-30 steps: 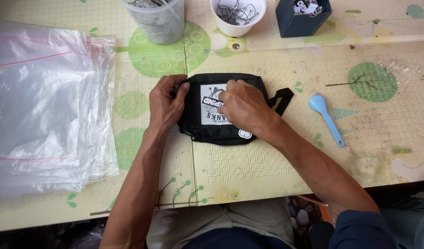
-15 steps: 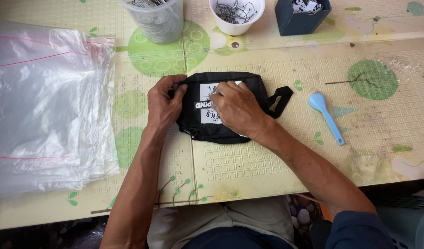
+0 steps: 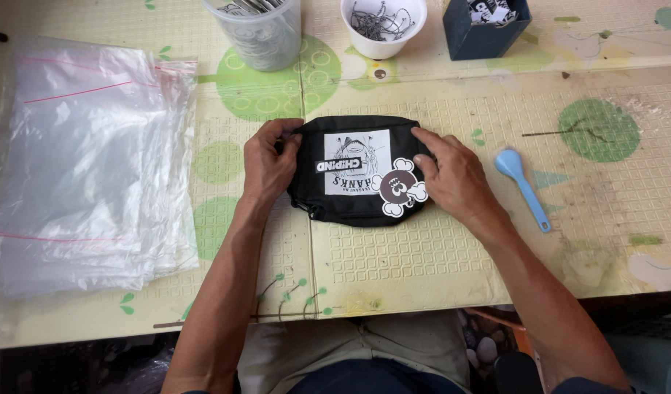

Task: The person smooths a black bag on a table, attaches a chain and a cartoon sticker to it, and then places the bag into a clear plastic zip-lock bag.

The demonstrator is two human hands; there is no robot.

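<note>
Stack of clear zip bags (image 3: 87,160) lay at table's left. Black fabric pouch (image 3: 357,171), centre of patterned mat (image 3: 452,248): judged soft, light, best gripped at ends. Left hand (image 3: 268,162) pinched its left edge; right hand (image 3: 454,177) lay flat, fingers spread, against its right end. Blue spoon (image 3: 522,184) nearby.

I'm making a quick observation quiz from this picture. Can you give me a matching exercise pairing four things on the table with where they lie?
Things:
1. black pouch
2. blue spoon
3. stack of clear plastic bags
4. white cup of metal hooks

Places:
A. far left of the table
B. right of the right hand
C. far edge, top middle
D. between both hands, the left hand on its left end

Pairs: 1-D, 2-B, 3-A, 4-C
</note>
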